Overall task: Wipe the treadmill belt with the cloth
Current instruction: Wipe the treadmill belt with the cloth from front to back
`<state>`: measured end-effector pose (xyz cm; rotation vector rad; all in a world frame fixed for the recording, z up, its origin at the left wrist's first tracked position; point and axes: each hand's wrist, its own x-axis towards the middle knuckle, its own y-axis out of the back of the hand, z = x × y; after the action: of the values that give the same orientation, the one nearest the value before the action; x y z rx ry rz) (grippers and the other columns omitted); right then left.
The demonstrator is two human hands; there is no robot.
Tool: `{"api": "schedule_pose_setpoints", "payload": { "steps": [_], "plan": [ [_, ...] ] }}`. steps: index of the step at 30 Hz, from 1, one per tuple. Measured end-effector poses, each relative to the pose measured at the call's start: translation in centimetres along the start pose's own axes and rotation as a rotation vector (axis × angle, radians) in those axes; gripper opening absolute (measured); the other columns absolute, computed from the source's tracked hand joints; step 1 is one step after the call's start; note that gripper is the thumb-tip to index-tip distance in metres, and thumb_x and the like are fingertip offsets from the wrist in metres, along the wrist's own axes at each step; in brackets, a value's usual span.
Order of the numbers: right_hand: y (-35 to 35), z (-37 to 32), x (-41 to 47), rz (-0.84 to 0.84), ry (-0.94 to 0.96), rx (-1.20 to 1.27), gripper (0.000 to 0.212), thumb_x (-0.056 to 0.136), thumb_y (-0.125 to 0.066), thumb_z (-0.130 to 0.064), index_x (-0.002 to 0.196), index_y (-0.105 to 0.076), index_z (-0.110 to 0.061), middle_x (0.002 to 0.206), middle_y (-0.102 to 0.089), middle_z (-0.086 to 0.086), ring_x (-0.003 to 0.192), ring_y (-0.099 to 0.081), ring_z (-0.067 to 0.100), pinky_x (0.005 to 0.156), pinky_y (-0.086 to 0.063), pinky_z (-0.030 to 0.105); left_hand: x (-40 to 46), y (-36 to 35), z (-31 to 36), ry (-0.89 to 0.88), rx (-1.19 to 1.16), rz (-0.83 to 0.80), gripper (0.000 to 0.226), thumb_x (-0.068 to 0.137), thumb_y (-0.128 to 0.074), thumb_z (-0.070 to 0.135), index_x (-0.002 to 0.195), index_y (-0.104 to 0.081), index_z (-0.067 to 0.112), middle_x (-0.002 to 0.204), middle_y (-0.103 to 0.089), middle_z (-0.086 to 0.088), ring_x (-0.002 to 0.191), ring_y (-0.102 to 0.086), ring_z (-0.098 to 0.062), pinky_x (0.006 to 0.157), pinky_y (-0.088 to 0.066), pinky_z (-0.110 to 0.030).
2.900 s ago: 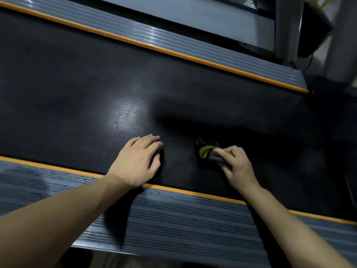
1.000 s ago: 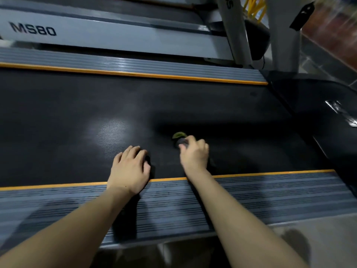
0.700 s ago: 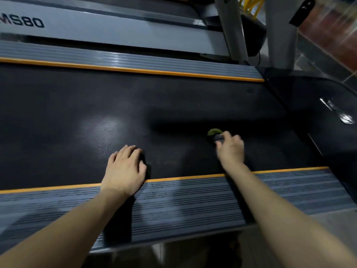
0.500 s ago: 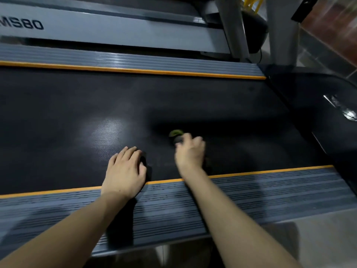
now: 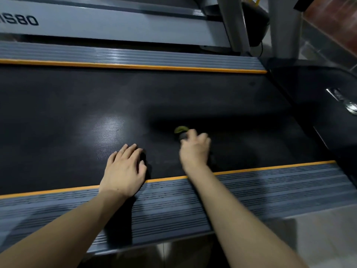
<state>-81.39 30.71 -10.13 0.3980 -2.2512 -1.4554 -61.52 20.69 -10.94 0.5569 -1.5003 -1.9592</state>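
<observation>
Head view, looking down across a treadmill: dark lettering on the pale grey side panel (image 5: 116, 22) of a neighbouring machine at upper left reads "S80", with the start of the mark cut off by the frame edge. A small silver badge (image 5: 345, 102) on the black motor cover (image 5: 313, 97) at right is too blurred to read.

A person's left hand (image 5: 124, 171) rests flat at the near edge of the black treadmill belt (image 5: 67, 113), fingers (image 5: 133, 151) straight and relaxed, the heel of the hand over the orange stripe (image 5: 270, 167) that borders the belt. The right hand (image 5: 195, 149), smeared by motion, has its fingers curled around a cloth (image 5: 181, 132) that shows dark grey with a yellow-green fold at its far tip. The cloth sits on the belt near its middle, just beyond the right hand and well short of the motor cover.

A pale sheen (image 5: 112, 130) marks the belt's textured surface just beyond the left hand. Ribbed grey side rails (image 5: 270, 190) run along both long edges of the belt, each edged in orange. Both bare forearms cross the near rail.
</observation>
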Motion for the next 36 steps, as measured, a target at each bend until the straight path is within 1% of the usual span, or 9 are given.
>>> {"api": "schedule_pose_setpoints", "payload": {
  "steps": [5, 10, 14, 18, 21, 27, 30, 33, 36],
  "plan": [
    [0.8, 0.4, -0.6, -0.200, 0.335, 0.001, 0.024, 0.089, -0.064, -0.029, 0.111, -0.059, -0.021, 0.105, -0.050, 0.012, 0.102, -0.045, 0.031, 0.079, -0.045, 0.037, -0.1, 0.0, 0.0, -0.019, 0.000, 0.007, 0.050, 0.094, -0.028, 0.043, 0.131, -0.059, 0.029, 0.152, -0.049, 0.003, 0.148, -0.034, -0.021, 0.120, -0.026, -0.044],
    [5.1, 12.9, 6.0, 0.030, 0.003, -0.118, 0.019, 0.089, -0.063, -0.022, 0.106, -0.059, -0.013, 0.100, -0.053, 0.022, 0.095, -0.051, 0.043, 0.079, -0.048, 0.043, -0.1, 0.0, 0.1, 0.001, 0.001, -0.001, 0.051, 0.094, -0.028, 0.045, 0.131, -0.058, 0.028, 0.155, -0.047, 0.003, 0.149, -0.032, -0.020, 0.120, -0.025, -0.043],
    [3.5, 7.8, 3.7, 0.049, -0.203, -0.031, 0.022, 0.091, -0.064, -0.023, 0.109, -0.059, -0.012, 0.109, -0.053, 0.023, 0.102, -0.050, 0.042, 0.088, -0.043, 0.043, 0.0, 0.0, 0.2, -0.001, -0.016, 0.005, 0.052, 0.094, -0.027, 0.045, 0.132, -0.058, 0.028, 0.156, -0.045, 0.003, 0.149, -0.032, -0.021, 0.120, -0.025, -0.043],
    [0.6, -0.1, -2.6, -0.131, 0.141, 0.054, 0.024, 0.090, -0.065, -0.026, 0.111, -0.061, -0.017, 0.106, -0.052, 0.015, 0.101, -0.047, 0.032, 0.086, -0.043, 0.041, 0.1, 0.0, 0.1, -0.006, -0.020, 0.006, 0.053, 0.093, -0.028, 0.046, 0.133, -0.059, 0.028, 0.156, -0.045, 0.003, 0.149, -0.033, -0.020, 0.120, -0.026, -0.043],
    [2.1, 3.5, -0.6, -0.155, 0.264, 0.028, 0.023, 0.088, -0.064, -0.026, 0.110, -0.059, -0.020, 0.103, -0.050, 0.012, 0.099, -0.046, 0.029, 0.082, -0.046, 0.039, 0.1, 0.0, -0.1, -0.016, -0.013, 0.008, 0.052, 0.093, -0.028, 0.045, 0.131, -0.059, 0.028, 0.155, -0.046, 0.002, 0.148, -0.034, -0.021, 0.119, -0.027, -0.044],
    [6.2, 14.9, 5.7, 0.046, -0.129, -0.120, 0.020, 0.092, -0.061, -0.023, 0.108, -0.056, -0.012, 0.106, -0.052, 0.022, 0.100, -0.050, 0.043, 0.083, -0.044, 0.043, 0.1, -0.1, 0.1, -0.004, -0.003, 0.000, 0.053, 0.094, -0.028, 0.046, 0.134, -0.057, 0.027, 0.157, -0.044, 0.003, 0.149, -0.032, -0.020, 0.120, -0.026, -0.043],
    [4.3, 9.0, 3.0, 0.034, -0.192, -0.050, 0.020, 0.090, -0.063, -0.023, 0.107, -0.060, -0.011, 0.106, -0.055, 0.024, 0.099, -0.052, 0.044, 0.084, -0.043, 0.043, 0.0, -0.1, 0.0, -0.007, -0.003, 0.003, 0.053, 0.094, -0.028, 0.047, 0.133, -0.058, 0.027, 0.156, -0.045, 0.002, 0.148, -0.034, -0.020, 0.119, -0.027, -0.043],
    [1.3, 0.5, -2.2, -0.066, 0.042, 0.052, 0.021, 0.087, -0.067, -0.024, 0.105, -0.062, -0.014, 0.104, -0.054, 0.019, 0.097, -0.051, 0.038, 0.083, -0.044, 0.041, 0.1, 0.0, 0.1, 0.002, -0.019, 0.012, 0.053, 0.093, -0.030, 0.046, 0.134, -0.057, 0.024, 0.155, -0.047, 0.000, 0.147, -0.036, -0.021, 0.118, -0.027, -0.042],
    [1.4, -1.0, -3.6, -0.200, 0.259, 0.084, 0.022, 0.091, -0.063, -0.029, 0.110, -0.058, -0.019, 0.108, -0.050, 0.012, 0.102, -0.045, 0.030, 0.084, -0.045, 0.040, 0.0, 0.0, 0.1, 0.013, -0.006, 0.000, 0.055, 0.094, -0.029, 0.046, 0.137, -0.054, 0.024, 0.156, -0.044, 0.000, 0.148, -0.033, -0.020, 0.119, -0.024, -0.042]
  ]
}}
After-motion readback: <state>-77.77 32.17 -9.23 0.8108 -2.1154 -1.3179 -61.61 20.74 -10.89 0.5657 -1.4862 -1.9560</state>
